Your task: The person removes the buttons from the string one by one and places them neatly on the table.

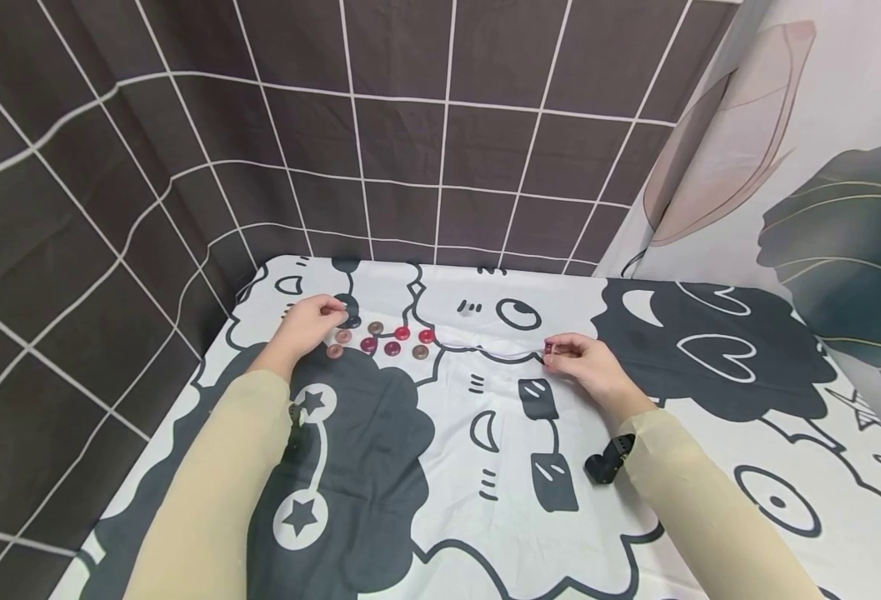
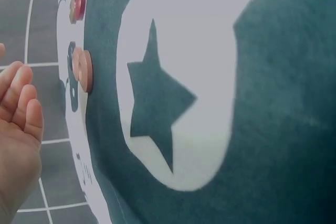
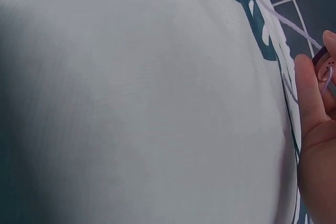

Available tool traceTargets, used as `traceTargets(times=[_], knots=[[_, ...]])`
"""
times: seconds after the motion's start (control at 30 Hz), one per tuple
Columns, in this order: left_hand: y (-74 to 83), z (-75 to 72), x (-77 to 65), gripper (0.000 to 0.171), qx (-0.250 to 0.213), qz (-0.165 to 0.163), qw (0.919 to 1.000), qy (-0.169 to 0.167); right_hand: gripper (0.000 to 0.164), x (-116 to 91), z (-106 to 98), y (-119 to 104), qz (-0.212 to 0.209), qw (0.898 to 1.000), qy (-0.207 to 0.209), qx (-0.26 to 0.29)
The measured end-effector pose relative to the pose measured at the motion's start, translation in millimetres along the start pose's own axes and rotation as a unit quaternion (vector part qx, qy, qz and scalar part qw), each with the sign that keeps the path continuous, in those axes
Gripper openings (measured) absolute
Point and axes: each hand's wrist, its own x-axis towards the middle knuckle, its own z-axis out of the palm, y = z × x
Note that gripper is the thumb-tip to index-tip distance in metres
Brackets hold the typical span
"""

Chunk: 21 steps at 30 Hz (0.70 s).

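Observation:
In the head view my right hand [image 1: 583, 362] pinches a dark red button [image 1: 549, 348]. The right wrist view shows this button [image 3: 326, 66] between thumb and finger, with a lilac string [image 3: 294, 27] through it running off to the upper left. My left hand [image 1: 312, 327] is raised over the far left of the cloth, thumb and forefinger together on what looks like the pale string's end. Just beside it lies a black button [image 1: 352, 322]. In the left wrist view the left hand [image 2: 18, 129] shows only partly; its fingertips are cut off.
Several loose buttons lie right of my left hand: pink [image 1: 343, 336], brown [image 1: 376, 328], maroon [image 1: 392, 348] and red [image 1: 427, 336]. A black-and-white patterned cloth [image 1: 455, 517] covers the table. A dark grid curtain [image 1: 402, 142] hangs behind and left, a leaf-patterned one [image 1: 823, 233] right.

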Motion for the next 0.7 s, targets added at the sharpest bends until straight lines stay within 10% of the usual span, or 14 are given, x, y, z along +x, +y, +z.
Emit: traceTargets(times=[0.7], knots=[[9.4, 9.7, 1.9, 0.03, -0.089, -0.024, 0.9954, -0.024, 0.044, -1.1, -0.2, -1.5, -0.002, 1.0, 0.002, -0.003]])
